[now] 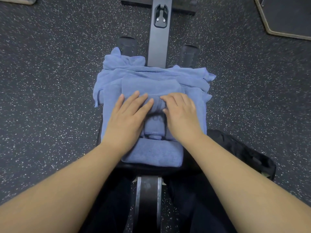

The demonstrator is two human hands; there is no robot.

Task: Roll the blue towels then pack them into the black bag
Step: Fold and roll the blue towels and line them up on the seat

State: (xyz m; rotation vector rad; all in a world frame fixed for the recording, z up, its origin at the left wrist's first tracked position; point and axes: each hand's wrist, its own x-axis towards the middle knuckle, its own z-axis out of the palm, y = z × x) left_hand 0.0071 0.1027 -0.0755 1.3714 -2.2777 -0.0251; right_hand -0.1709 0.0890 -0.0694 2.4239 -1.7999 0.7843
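Both hands, left hand (129, 113) flat and right hand (180, 113) curled, pressed a half-rolled soft blue towel (152, 89); rolling probably came next.

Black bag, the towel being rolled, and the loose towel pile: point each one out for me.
black bag (242, 152): head view, on its crumpled top fabric.
towel being rolled (155, 120): head view, on the roll between the hands.
loose towel pile (151, 74): head view, on its upper folds.
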